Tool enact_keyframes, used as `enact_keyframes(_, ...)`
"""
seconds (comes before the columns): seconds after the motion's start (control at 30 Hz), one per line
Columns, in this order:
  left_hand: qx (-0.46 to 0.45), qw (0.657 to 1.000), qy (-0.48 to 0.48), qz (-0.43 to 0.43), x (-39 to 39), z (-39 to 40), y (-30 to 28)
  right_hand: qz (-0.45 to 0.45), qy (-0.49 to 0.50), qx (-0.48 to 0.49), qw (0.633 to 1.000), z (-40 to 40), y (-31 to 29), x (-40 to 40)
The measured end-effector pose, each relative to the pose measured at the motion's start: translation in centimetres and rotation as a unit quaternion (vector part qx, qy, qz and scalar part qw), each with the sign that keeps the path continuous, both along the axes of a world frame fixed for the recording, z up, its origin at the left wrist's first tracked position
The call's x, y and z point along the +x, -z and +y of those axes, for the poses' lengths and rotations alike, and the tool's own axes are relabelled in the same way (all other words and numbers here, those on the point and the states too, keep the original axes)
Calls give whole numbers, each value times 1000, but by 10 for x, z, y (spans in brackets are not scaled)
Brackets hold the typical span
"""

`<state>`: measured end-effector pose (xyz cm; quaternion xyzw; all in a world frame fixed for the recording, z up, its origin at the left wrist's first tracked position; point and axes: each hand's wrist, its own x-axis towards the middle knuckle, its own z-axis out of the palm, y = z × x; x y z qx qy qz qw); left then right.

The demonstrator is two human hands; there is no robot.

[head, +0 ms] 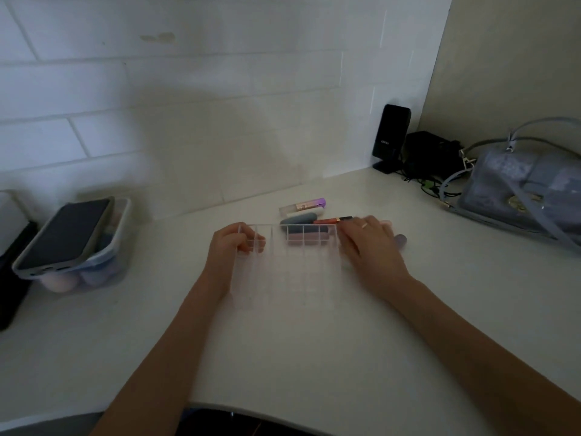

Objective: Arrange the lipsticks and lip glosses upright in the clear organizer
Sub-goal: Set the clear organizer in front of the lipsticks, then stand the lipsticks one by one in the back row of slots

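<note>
2 hands (234, 247), 1 clear organizer (283, 272) mid frame, approx 6 lip tubes (303, 206) behind it, 1 phone (67, 232) left, 1 handbag (522, 190) right
</note>
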<state>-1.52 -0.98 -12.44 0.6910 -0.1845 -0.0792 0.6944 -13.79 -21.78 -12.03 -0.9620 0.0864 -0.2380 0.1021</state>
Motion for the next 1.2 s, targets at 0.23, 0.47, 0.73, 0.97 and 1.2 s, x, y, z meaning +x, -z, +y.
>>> enact_keyframes(0.23, -12, 1000, -2, -5, 12, 1, 4, 8, -5, 70, 998, -18, -20, 92)
enact_keyframes(0.47, -9, 1000, -12, -18, 13, 1, 5, 246, -9, 69, 967, -27, -4, 155)
enact_keyframes(0.73, -12, 1000, -15, -24, 12, 0, 4, 257, -28, 38, 965, -20, -13, 160)
enact_keyframes(0.97, -1, 999, -19, -28, 11, 1, 4, 197, -33, 76, 977, -3, -23, 148)
enact_keyframes(1.2, 0, 1000, -17, -20, 11, -1, 4, 12, -90, 341, 936, -4, -55, 106)
